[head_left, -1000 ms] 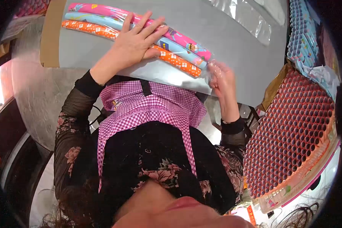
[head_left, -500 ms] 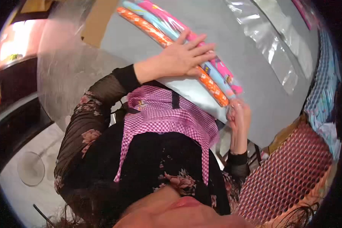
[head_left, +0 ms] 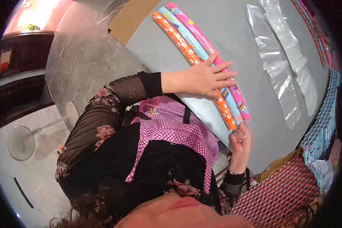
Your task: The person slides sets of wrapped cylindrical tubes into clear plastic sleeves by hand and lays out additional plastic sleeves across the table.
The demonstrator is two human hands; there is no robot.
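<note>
The view has swung round, tilting the three patterned rolls more steeply across it. The left hand now lies farther along them, nearer the right hand, which looks more tightly curled. A white two-disc stand shows more fully.

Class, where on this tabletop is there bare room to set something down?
Bare grey tabletop lies between the pink roll and the clear sleeves; another patch between the right hand and stacked red tubes. Crowded: the three rolls side by side, under the left hand.
</note>
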